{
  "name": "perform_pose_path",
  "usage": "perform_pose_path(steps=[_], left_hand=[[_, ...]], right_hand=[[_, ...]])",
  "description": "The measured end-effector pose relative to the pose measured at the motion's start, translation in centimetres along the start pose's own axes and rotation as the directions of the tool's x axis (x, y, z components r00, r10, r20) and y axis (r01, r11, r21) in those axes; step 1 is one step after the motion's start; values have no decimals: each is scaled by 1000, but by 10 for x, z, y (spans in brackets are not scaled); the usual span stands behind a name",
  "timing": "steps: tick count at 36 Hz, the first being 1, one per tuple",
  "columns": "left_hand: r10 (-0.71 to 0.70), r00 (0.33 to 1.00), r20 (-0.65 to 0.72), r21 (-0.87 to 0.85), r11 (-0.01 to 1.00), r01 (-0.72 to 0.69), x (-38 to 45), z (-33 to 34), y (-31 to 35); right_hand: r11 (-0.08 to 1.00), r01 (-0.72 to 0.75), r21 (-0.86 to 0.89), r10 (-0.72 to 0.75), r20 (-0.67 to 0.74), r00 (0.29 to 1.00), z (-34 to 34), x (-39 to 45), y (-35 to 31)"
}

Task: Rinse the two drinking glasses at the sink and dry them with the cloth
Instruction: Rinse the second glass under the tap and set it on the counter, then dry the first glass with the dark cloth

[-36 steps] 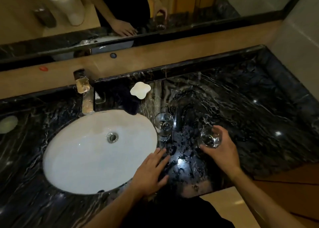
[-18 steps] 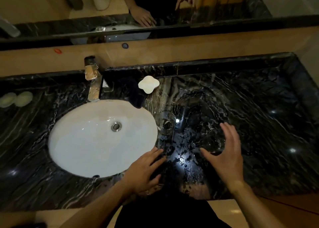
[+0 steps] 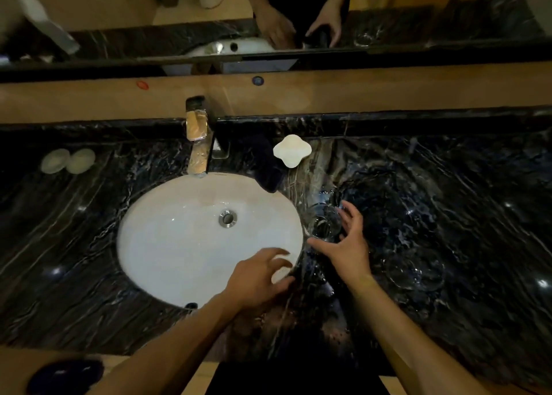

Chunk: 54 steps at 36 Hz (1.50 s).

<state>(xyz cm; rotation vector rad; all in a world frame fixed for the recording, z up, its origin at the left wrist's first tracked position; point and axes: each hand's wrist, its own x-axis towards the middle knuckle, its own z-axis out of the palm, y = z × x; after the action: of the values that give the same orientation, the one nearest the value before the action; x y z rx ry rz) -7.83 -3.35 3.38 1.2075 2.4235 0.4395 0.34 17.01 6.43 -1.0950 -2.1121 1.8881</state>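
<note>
One clear drinking glass (image 3: 322, 222) stands upright on the wet black marble counter (image 3: 448, 191), just right of the white sink (image 3: 185, 245). My right hand (image 3: 343, 242) is spread around its near right side, thumb in front and fingers apart, not closed on it. The second glass (image 3: 415, 270) stands alone further right on the counter, faint against the dark stone. My left hand (image 3: 259, 278) hovers over the sink's front right rim with fingers apart, holding nothing. A dark cloth (image 3: 265, 167) lies crumpled behind the sink, right of the faucet (image 3: 197, 143).
A white lobed soap dish (image 3: 292, 150) sits beside the cloth. Two pale round items (image 3: 68, 160) lie at the far left of the counter. A wooden ledge and a mirror run along the back. Water drops cover the counter near the glasses.
My right hand let go of the right-hand glass and moved left to the glass beside the sink. My left hand lifted off the counter toward the sink rim. The view shifted.
</note>
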Motion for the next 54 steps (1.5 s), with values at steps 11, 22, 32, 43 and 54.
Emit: perform_pose_path(steps=[11,22,32,43,54], left_hand=[[-374,927,-31,-66,926,372,131,-86,-50],[-457,889,40,161,881,446,207,-121,-73],[-421,886,-195,182,872,455,187,-112,-72],[-633,595,-495,-557,757,341,122,-110,-26],[-769,608,-195,-898,389,204,33,-131,8]], right_hand=[[991,-42,-124,48,45,998,2,17,3],[990,-1,-140,4,22,1000,-13,21,-3],[986,81,-146,-76,40,996,-20,11,-9],[980,168,-108,-167,18,986,-26,-11,-12],[949,265,-172,-266,16,964,-36,-37,-15]])
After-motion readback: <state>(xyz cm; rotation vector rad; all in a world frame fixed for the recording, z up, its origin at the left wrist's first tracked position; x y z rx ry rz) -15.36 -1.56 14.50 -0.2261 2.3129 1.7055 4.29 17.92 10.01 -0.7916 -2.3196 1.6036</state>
